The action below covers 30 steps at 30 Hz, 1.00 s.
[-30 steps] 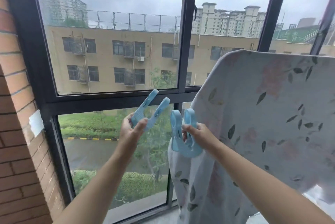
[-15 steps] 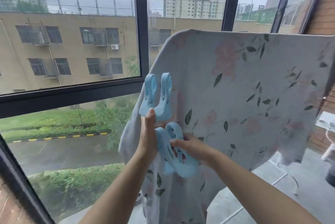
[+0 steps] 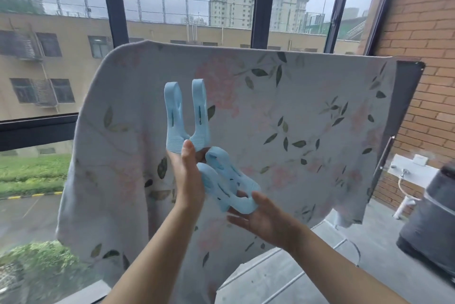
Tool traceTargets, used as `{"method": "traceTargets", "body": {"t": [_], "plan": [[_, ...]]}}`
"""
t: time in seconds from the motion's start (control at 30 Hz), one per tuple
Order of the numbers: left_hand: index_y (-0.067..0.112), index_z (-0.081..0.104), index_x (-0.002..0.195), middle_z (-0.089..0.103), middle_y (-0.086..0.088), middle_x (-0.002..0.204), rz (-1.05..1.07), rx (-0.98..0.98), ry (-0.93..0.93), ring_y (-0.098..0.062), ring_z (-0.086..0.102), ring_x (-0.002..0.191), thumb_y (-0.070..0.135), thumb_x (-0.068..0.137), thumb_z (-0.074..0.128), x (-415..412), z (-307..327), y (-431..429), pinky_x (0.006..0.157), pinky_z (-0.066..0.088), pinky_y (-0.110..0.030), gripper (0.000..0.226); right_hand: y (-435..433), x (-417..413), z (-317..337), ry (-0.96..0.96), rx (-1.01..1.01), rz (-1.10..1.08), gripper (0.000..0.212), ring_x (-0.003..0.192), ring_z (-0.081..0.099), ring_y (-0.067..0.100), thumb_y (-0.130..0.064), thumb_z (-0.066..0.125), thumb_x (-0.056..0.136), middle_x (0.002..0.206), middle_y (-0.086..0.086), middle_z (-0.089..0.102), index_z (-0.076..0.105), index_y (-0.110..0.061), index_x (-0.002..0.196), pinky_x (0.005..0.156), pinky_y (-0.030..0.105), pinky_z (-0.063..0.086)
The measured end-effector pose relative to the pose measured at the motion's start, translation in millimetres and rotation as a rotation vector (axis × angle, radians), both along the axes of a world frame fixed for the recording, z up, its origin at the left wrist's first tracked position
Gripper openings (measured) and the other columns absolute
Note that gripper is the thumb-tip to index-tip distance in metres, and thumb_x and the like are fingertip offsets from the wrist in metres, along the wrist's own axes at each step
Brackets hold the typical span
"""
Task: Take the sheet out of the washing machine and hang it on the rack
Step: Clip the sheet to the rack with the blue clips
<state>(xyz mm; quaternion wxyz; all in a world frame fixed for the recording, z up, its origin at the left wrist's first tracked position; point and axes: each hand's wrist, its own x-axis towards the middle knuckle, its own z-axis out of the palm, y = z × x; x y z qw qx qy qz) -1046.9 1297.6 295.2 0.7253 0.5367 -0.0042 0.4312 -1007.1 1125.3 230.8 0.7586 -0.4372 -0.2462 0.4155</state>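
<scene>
Quick status from my end: floral sheet (image 3: 283, 119) is out of the machine and draped over the rack in front of the window, so I judge the main haul and hang as done. The rack itself is mostly hidden under the cloth; only a dark side bar (image 3: 384, 153) shows at the right, and I think it belongs to it. The sheet hangs uneven, long on the left side and shorter at the right, and I see no clips on it yet. Left hand (image 3: 187, 175) pinches the upper clip (image 3: 187, 116) by its ribbed handle end, prongs pointing up and spread apart. Right hand (image 3: 261, 220) holds the lower clip (image 3: 229, 185) between thumb on top and fingers underneath, lying at a slant. The two clips are nearly touching (contact unclear from here). What's left, as I read it: clamp both clips over the top edge so the sheet stays put, maybe even out the drape. Dark grey appliance (image 3: 433, 205) at far right could be the washer, can't tell
</scene>
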Motion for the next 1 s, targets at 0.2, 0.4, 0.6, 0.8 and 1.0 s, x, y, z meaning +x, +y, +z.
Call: {"method": "traceTargets", "body": {"t": [0.2,0.4,0.6,0.8,1.0], "plan": [[0.025,0.039,0.133,0.065,-0.002,0.108,0.008,0.004,-0.152,-0.026,0.068,0.087,0.049,0.078,0.050,23,39,-9,0.086,0.052,-0.042,0.061,-31,54,68,-0.336,-0.120,-0.252,0.094,0.099,0.065,0.023,-0.045,0.090,0.050,0.106,0.010,0.069,0.055,0.000,0.125,0.084,0.032,0.056],[0.021,0.038,0.129,0.059,-0.014,0.117,0.204,0.163,-0.162,-0.017,0.068,0.088,0.063,0.073,0.059,34,75,44,0.087,0.052,-0.042,0.072,-26,106,143,-0.710,-0.217,-0.441,0.065,0.094,0.067,0.017,-0.046,0.087,0.056,0.101,0.003,0.073,0.066,-0.019,0.112,0.077,0.024,0.053],[0.013,0.043,0.126,0.059,-0.011,0.105,0.462,0.352,-0.150,-0.026,0.058,0.094,0.066,0.073,0.041,36,115,97,0.072,0.044,-0.008,0.074,6,127,235,-1.129,-0.223,-0.590,0.053,0.098,0.065,0.011,-0.037,0.074,0.068,0.103,-0.003,0.069,0.065,-0.018,0.117,0.082,0.028,0.055],[0.029,0.035,0.114,0.046,0.012,0.094,0.529,0.423,-0.175,0.014,0.049,0.082,0.065,0.070,0.041,38,142,116,0.072,0.038,-0.005,0.057,42,131,301,-1.566,-0.200,-0.650,0.047,0.086,0.055,0.001,-0.031,0.071,0.080,0.099,-0.012,0.058,0.062,-0.015,0.124,0.072,0.012,0.044],[0.013,0.037,0.119,0.047,0.005,0.091,0.629,0.415,-0.164,0.018,0.047,0.069,0.064,0.068,0.045,44,151,133,0.062,0.037,-0.002,0.073,77,116,355,-1.951,-0.190,-0.634,0.031,0.090,0.053,0.014,-0.020,0.072,0.082,0.095,-0.006,0.056,0.068,-0.015,0.112,0.080,0.026,0.042]]}}
